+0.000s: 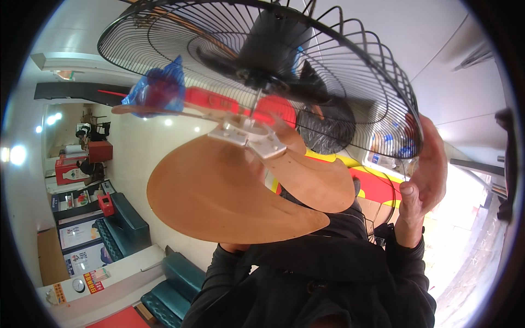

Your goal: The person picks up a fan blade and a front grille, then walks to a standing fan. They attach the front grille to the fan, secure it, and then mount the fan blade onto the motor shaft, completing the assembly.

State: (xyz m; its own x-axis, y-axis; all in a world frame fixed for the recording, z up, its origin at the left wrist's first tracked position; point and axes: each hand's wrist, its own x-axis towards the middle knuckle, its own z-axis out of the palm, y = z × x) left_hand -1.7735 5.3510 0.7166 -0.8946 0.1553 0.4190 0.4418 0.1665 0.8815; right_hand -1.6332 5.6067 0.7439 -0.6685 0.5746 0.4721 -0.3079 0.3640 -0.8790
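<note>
Large orange-brown fan blades (213, 191) with a pale metal hub (249, 134) fill the middle, below a black wire fan grille (377, 93). A thin metal shaft (255, 104) runs between the hub and the black motor housing (276, 41) behind the wires. On the right, my right hand (429, 169) has its fingers curled against the grille's outer rim, with the thumb standing apart below. Only the wrist of my left hand (234, 247) shows, under the biggest blade. The blades hide its fingers, so its hold cannot be seen.
Beyond the grille are a blue plastic bag (158, 90), a black plastic-wrapped round thing (326, 126) and a box of bottles (385, 145). Green padded seats (128, 224) line the left. A white ledge (117, 273) crosses the lower left. Black cable (395, 191) hangs near my right hand.
</note>
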